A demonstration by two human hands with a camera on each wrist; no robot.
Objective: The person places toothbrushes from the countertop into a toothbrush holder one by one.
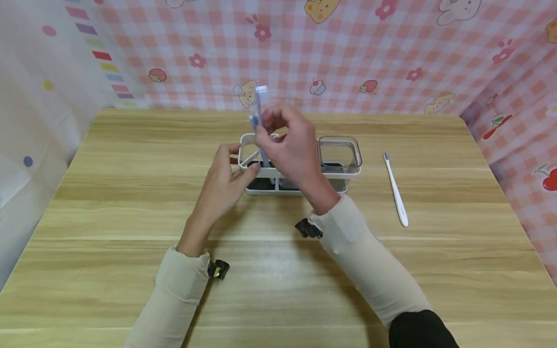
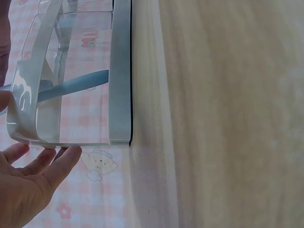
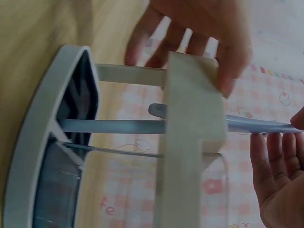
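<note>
A white toothbrush holder (image 1: 354, 173) with an upper frame and a dark-floored base stands toward the back of the table. My left hand (image 1: 223, 176) grips its left end, thumb at the front of the rim and fingers around the side. Above the left compartment my right hand (image 1: 293, 145) pinches a pale purple toothbrush (image 1: 259, 104) upright, bristles up. In the right wrist view, a handle tip (image 3: 156, 110) shows just below the upper frame. A blue toothbrush (image 2: 78, 84) leans inside the holder, its handle reaching the base; its head (image 1: 253, 121) shows behind the held one.
A clear cup (image 1: 340, 152) sits in the holder's right part. To the right of the holder, a white toothbrush (image 1: 396, 193) lies on the wooden table (image 1: 261, 290). A pink checked curtain (image 1: 217, 48) hangs behind the table's back edge.
</note>
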